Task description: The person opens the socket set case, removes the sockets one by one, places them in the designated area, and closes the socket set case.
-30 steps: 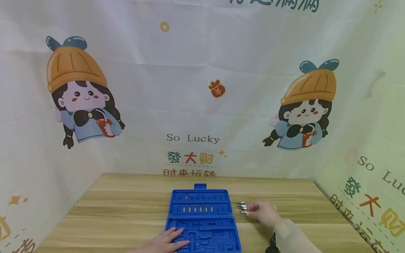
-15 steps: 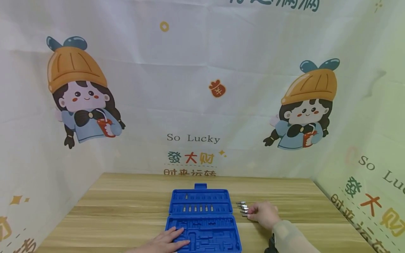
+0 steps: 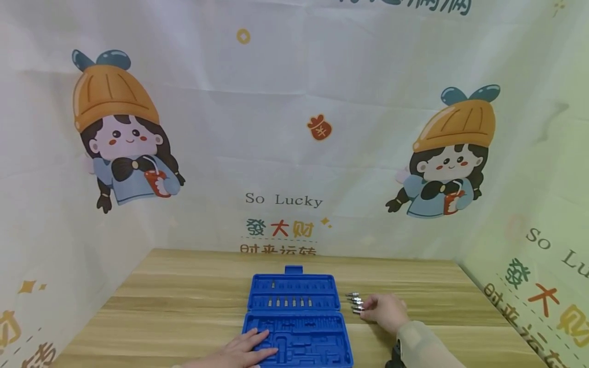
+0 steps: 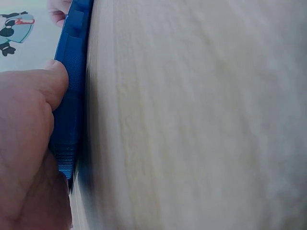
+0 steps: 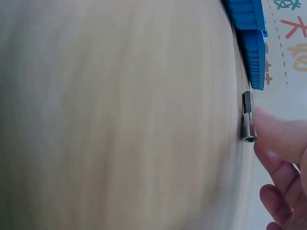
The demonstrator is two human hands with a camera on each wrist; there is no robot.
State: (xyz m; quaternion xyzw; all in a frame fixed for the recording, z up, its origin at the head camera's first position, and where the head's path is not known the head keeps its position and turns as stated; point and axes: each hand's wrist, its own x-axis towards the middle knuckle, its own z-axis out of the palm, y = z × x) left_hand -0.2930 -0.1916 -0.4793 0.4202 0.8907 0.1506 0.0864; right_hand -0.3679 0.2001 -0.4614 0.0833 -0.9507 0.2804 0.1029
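Observation:
An open blue plastic tool case [image 3: 299, 352] lies on the wooden table. My left hand [image 3: 241, 350] rests with spread fingers on its near left part; in the left wrist view the thumb [image 4: 56, 79] lies along the case's side wall. Right of the case, several silver bit sockets [image 3: 353, 295] lie in a short row. My right hand [image 3: 385, 313] is at the near end of this row, thumb and forefinger together at the nearest bit socket [image 5: 248, 120], which lies on the tabletop. The forefinger's tip is hidden behind the thumb.
The case lid holds several upright bits [image 3: 286, 302] in its lower row and one single bit [image 3: 273, 284] in the row above. Behind the table [image 3: 184, 286] hangs a printed cloth [image 3: 276, 153], which also covers both sides.
The nearest bit socket has shifted slightly towards me, and the row beside my right fingers shows more plainly. My left hand stays put on the case. The head view has tilted slightly.

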